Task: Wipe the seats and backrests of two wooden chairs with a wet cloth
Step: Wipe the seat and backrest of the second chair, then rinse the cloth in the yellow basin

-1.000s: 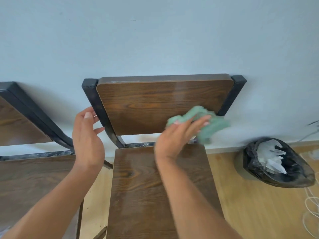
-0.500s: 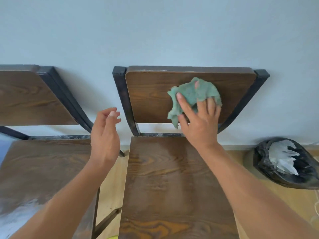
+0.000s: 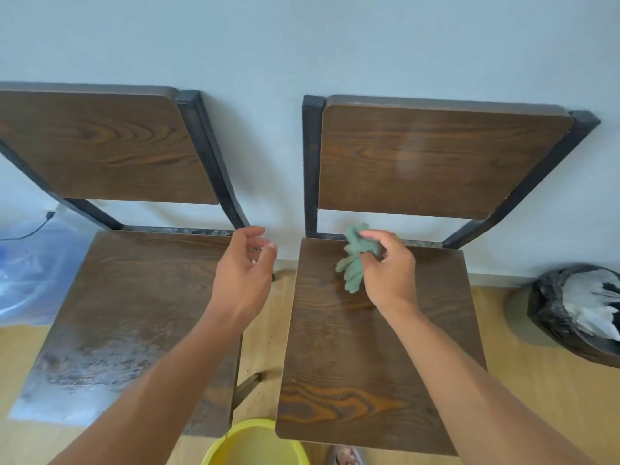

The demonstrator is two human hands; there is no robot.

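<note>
Two dark wooden chairs with black metal frames stand side by side against a pale wall. The right chair's backrest (image 3: 436, 159) shows a damp sheen, and its seat (image 3: 355, 357) lies below it. My right hand (image 3: 389, 273) is shut on a bunched green cloth (image 3: 354, 260), which hangs over the back edge of that seat. My left hand (image 3: 245, 276) hovers open over the gap between the chairs, holding nothing. The left chair's seat (image 3: 134, 313) has a whitish wet patch near its front; its backrest (image 3: 100, 142) rises behind.
A yellow bucket (image 3: 255, 444) sits on the wooden floor below the chairs' front edges. A bin lined with a black bag (image 3: 570, 313) stands at the right by the wall. A blue translucent bag (image 3: 30, 273) and a cable lie at the left.
My right hand has brought the cloth down from the right chair's backrest to the back of its seat. The view has pulled back and shifted left, showing both chairs.
</note>
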